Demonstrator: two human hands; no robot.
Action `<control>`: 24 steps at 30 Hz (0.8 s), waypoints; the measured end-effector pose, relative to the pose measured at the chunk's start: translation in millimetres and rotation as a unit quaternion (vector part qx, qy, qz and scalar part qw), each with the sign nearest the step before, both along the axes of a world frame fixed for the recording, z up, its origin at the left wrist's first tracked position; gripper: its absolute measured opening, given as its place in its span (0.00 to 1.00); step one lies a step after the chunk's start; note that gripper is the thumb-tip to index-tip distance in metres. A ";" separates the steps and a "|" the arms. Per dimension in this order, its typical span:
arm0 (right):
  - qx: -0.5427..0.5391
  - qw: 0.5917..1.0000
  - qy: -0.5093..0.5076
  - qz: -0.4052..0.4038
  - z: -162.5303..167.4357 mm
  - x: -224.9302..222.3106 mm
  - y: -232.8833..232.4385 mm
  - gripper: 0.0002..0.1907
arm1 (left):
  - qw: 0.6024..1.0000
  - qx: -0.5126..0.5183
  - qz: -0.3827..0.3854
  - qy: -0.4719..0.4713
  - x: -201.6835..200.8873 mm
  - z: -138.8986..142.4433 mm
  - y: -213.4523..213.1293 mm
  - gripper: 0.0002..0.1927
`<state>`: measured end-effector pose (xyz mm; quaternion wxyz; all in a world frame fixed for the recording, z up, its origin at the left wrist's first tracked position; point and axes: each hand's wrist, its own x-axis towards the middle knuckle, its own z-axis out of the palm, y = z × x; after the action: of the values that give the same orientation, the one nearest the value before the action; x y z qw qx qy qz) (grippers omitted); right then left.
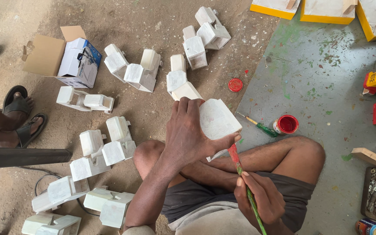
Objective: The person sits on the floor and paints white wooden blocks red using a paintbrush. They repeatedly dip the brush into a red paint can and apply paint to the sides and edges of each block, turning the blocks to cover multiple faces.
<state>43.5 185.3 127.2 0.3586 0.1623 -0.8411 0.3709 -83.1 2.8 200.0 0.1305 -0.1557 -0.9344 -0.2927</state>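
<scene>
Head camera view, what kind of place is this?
Probably an informal floor workshop for painting wooden toys: white-primed wooden pieces spread over the ground, an open red paint can, and the right hand holding a paintbrush.

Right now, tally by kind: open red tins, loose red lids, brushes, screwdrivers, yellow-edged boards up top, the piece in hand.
open red tin: 1
loose red lid: 1
brush, in right hand: 1
screwdriver: 1
yellow-edged boards: 3
white block, in left hand: 1
Total: 8
</scene>
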 end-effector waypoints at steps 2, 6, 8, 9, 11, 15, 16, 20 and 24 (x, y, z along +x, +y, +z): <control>-0.005 1.000 -0.004 -0.002 -0.9 3.7 1.1 0.11 | 1.000 -0.001 0.002 0.003 0.8 -0.5 0.0 0.52; -0.021 1.000 0.002 0.003 -1.0 9.6 2.9 0.11 | 1.000 0.001 0.004 -0.003 1.8 -1.7 -1.4 0.52; -0.029 0.999 0.009 0.013 -0.6 8.9 2.4 0.11 | 1.000 0.002 0.002 -0.002 1.8 -1.7 -1.8 0.52; -0.032 0.999 0.014 0.020 -0.6 7.1 1.9 0.11 | 1.000 0.002 0.003 -0.003 1.8 -1.3 -1.6 0.52; -0.032 0.999 0.011 0.026 -0.8 2.7 0.4 0.11 | 1.000 0.003 0.004 -0.007 1.9 -0.1 -0.8 0.53; -0.022 1.000 -0.003 0.009 -3.4 -3.3 -2.4 0.11 | 1.000 0.014 0.003 -0.006 2.1 2.1 -1.2 0.52; -0.020 1.000 -0.006 0.002 -4.0 -2.7 -2.4 0.11 | 1.000 0.016 0.003 -0.009 2.7 2.3 -2.3 0.52; -0.027 1.000 0.003 -0.003 -3.2 7.1 0.8 0.11 | 1.000 0.010 0.005 -0.020 4.0 0.1 -5.0 0.51; -0.014 1.000 0.016 0.020 1.5 3.4 0.1 0.12 | 1.000 0.011 0.005 -0.003 4.0 -1.1 -3.3 0.51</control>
<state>46.9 185.4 128.8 0.3671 0.1800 -0.8263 0.3874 -79.0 -0.5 198.9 0.1313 -0.1488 -0.9322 -0.3027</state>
